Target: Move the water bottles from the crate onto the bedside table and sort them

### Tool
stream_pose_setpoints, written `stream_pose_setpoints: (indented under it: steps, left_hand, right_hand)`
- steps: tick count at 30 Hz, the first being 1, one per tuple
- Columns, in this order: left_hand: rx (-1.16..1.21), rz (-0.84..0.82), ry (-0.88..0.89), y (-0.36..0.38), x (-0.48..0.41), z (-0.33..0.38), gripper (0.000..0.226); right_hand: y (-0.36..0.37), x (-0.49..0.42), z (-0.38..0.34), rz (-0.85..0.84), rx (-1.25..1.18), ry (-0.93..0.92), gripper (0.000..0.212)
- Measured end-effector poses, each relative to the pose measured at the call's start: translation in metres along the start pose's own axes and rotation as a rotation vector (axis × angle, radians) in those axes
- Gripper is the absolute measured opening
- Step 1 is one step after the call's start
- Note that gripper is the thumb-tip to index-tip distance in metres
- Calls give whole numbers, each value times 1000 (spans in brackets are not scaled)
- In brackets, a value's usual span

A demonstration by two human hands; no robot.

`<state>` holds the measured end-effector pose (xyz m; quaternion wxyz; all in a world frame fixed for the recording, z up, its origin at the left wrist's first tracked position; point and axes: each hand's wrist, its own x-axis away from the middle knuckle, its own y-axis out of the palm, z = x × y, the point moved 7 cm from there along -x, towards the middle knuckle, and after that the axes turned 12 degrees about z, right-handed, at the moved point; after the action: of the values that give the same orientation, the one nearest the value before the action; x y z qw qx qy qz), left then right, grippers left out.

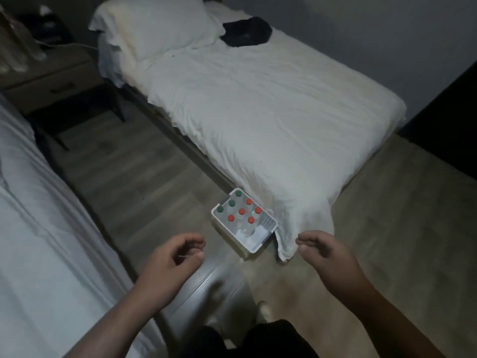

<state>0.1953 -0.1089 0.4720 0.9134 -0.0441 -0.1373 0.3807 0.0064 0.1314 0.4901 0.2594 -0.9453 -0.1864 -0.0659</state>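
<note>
Head view looks down from standing height

Left hand [172, 257], right hand [325, 251] raised, fingers curled, empty.

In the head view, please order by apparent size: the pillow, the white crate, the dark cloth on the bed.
Largest to smallest:
1. pillow
2. white crate and dark cloth: look alike; the crate is nearer, so unranked.

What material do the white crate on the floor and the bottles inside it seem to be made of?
The crate looks like matte white moulded plastic: its wall shows a regular grid of small holes. The bottles seem to be clear plastic with smooth red and green plastic caps; their bodies are mostly hidden, so this is less certain.
</note>
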Motion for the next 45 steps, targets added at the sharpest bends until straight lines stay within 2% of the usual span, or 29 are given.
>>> stream_pose_setpoints:
  steps: [3, 5, 9, 13, 18, 21, 26, 29, 31, 33, 36, 41, 45]
  left_hand:
    - [-38, 14, -50, 2, 1, -20, 25]
    - [-88, 24, -76, 7, -5, -32, 33]
    - [-237, 51, -130, 23, -28, -68, 30]
    - [-477, -19, -148, 51, -63, -117, 21]
    - [-648, -5, -168, 85, -127, -181, 44]
    - [-686, 23, -168, 109, -166, -221, 52]
    - [-738, -35, -153, 154, -228, -293, 66]
    - [-714, -39, -133, 180, -265, -328, 61]
    - [-690, -48, -122, 194, -288, -349, 54]
    - [-733, -70, -103, 206, -308, -372, 47]
    - [-817, -130, -139, 222, -329, -401, 46]
    - [-909, -136, -180, 236, -337, -436, 44]
    - [-967, -124, -147, 241, -341, -436, 23]
  right_hand:
    - [15, -13, -6, -66, 76, -65, 26]
    - [20, -26, -1, -94, 161, -83, 25]
    - [30, -66, 29, -203, 442, -165, 11]
    - [47, -118, 68, -348, 670, -210, 34]
    - [97, -193, 125, -472, 847, -322, 36]
    - [136, -235, 167, -530, 878, -348, 34]
    - [200, -286, 235, -572, 901, -352, 48]
    - [240, -310, 276, -617, 873, -368, 51]
    - [262, -322, 295, -604, 840, -367, 45]
    - [281, -333, 312, -585, 845, -375, 37]
    - [304, -346, 336, -556, 867, -376, 36]
    - [321, -351, 372, -547, 822, -338, 30]
    - [320, -352, 381, -474, 783, -287, 21]
